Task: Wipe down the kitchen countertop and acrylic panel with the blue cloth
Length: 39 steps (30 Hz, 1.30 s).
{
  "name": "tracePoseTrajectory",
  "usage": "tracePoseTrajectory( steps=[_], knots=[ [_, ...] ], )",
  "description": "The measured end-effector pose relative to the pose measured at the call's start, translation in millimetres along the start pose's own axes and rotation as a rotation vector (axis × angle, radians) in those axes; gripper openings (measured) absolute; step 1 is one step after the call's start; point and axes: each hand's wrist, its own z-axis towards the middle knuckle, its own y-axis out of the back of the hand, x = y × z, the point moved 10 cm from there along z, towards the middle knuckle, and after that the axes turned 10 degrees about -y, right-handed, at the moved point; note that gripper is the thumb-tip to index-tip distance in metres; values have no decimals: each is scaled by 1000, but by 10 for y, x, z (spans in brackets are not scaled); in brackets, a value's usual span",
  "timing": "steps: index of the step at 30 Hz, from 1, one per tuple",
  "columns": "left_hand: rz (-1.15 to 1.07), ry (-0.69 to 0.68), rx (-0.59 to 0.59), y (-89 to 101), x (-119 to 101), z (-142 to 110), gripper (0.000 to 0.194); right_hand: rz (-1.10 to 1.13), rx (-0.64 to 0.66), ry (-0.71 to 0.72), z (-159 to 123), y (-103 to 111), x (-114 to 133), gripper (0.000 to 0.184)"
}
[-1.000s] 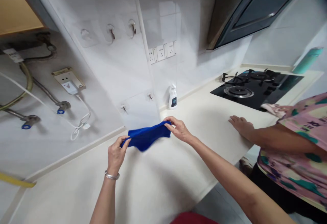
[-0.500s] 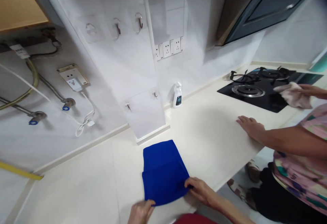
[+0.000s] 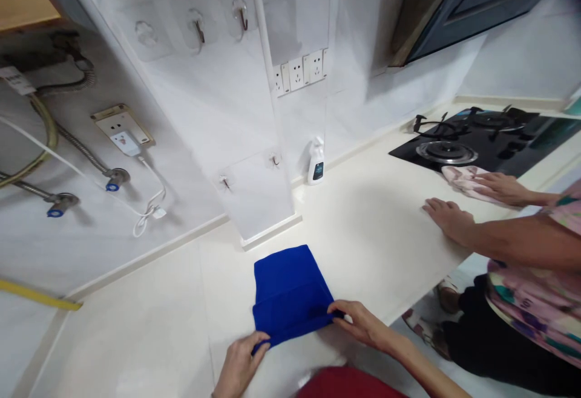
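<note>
Since the last glance, my left grip (image 3: pixel 239 365) has closed on the near corner of the blue cloth (image 3: pixel 290 289), and a co-worker's pink rag (image 3: pixel 463 181) has come down from above the black gas hob (image 3: pixel 472 144) to its front edge. My left grip pinches that corner between thumb and fingers; my right grip (image 3: pixel 358 325) pinches the cloth's other near corner, fingers pressed together on the fabric. The cloth lies folded flat on the desk (image 3: pixel 136 325), a doubled layer along its near side, its far end toward the wall. Off to my right, the co-worker's hand (image 3: pixel 449 221) lies spread on the desk edge, and their other hand (image 3: pixel 499 187) presses the rag. Farther off, a white spray bottle (image 3: pixel 316 163) stands against the wall below a socket strip (image 3: pixel 299 73).
</note>
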Motion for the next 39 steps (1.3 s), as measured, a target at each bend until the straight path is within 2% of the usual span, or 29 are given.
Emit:
tracePoseTrajectory(
  steps=[5,11,14,16,19,23,26,30,32,36,39],
  knots=[
    [-36,11,-65,338,73,408,28,87,-150,-9,229,264,13,28],
    [42,7,-203,692,320,1224,29,8,-399,-52,963,645,-21,32],
    [107,5,-325,763,408,1509,36,-44,-520,-72,1241,808,-31,37],
    [157,-2,-391,696,415,1577,41,-86,-606,-76,1296,827,-17,44],
    [193,-67,-376,350,346,1553,43,-155,-648,-41,1246,581,45,49],
    [325,-127,-283,-213,287,1350,45,-418,-482,107,1138,-107,195,53],
    [478,-103,-279,-437,319,1119,51,-507,-372,146,1041,-374,147,54],
    [536,-141,-250,-576,310,816,57,-428,-268,255,844,-440,35,48],
    [559,-171,-215,-600,301,690,58,-343,-306,263,745,-358,-60,44],
    [566,-216,-172,-556,331,498,58,-252,-503,104,706,-10,-256,46],
    [492,-216,-176,-456,371,382,56,-356,-392,-40,913,44,-246,51]
  ],
)
